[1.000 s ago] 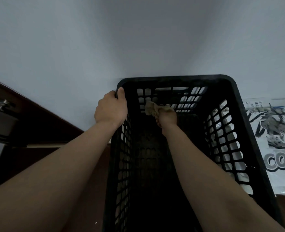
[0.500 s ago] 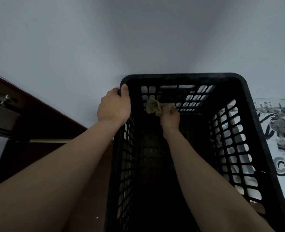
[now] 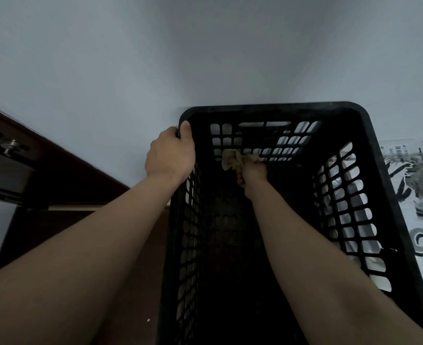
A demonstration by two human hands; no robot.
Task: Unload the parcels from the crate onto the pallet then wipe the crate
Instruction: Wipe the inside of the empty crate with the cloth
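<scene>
A black plastic crate (image 3: 384, 175) with lattice walls stands in front of me, its inside dark and holding no parcels. My left hand (image 3: 169, 154) grips the crate's rim at the far left corner. My right hand (image 3: 251, 174) reaches down inside and is shut on a crumpled beige cloth (image 3: 231, 160), which presses against the lower part of the far wall. A white printed parcel bag (image 3: 419, 207) lies just outside the crate's right wall.
A plain grey-white wall rises directly behind the crate. A dark brown wooden piece of furniture (image 3: 43, 170) with metal fittings (image 3: 4, 143) stands to the left. Brown floor (image 3: 135, 295) shows beside the crate's left wall.
The crate's far rim sits slightly higher and further right in view. My right hand has slid the cloth a little along the far wall. My left hand keeps its hold on the rim.
</scene>
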